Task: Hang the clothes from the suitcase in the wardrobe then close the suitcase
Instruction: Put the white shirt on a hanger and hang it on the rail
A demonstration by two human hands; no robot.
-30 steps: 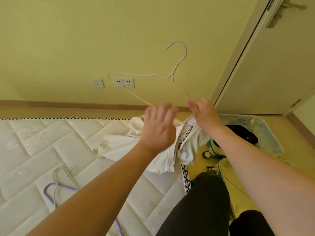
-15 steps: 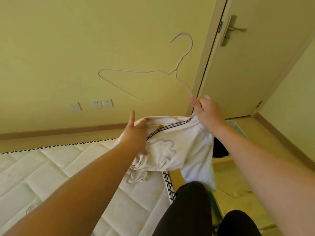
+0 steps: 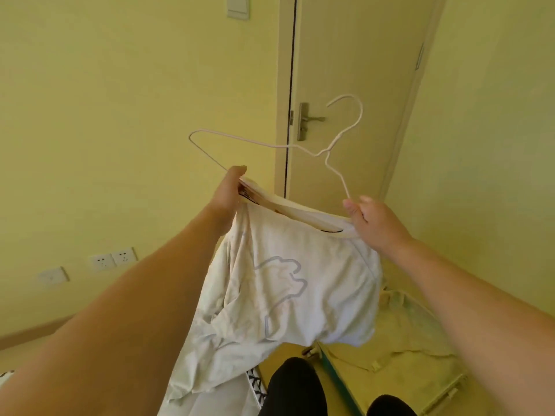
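A thin pale pink wire hanger (image 3: 300,147) is held up in front of the closed cream door (image 3: 354,94), above a white cotton T-shirt with a grey outline print (image 3: 288,283). The collar of the shirt is stretched open between the two hands, and its body hangs down from there toward the floor.

The right hand (image 3: 374,222) is closed on the right end of the collar, and the lower right arm of the hanger is pinched there together with the cloth. The left hand (image 3: 229,190) grips the left end of the collar; the lower wire of the hanger seems to run down to its fingertips, but contact cannot be told for sure.

The long axis of the hanger lies left to right, slightly tilted, with the left shoulder far out and up from the left hand. Its hook points upward and is curled to the left. The collar opening lies along nearly the same axis, just below the hanger.

It is judged that the free left shoulder of the hanger must next be passed down into the collar; the left hand is the nearer one for this.
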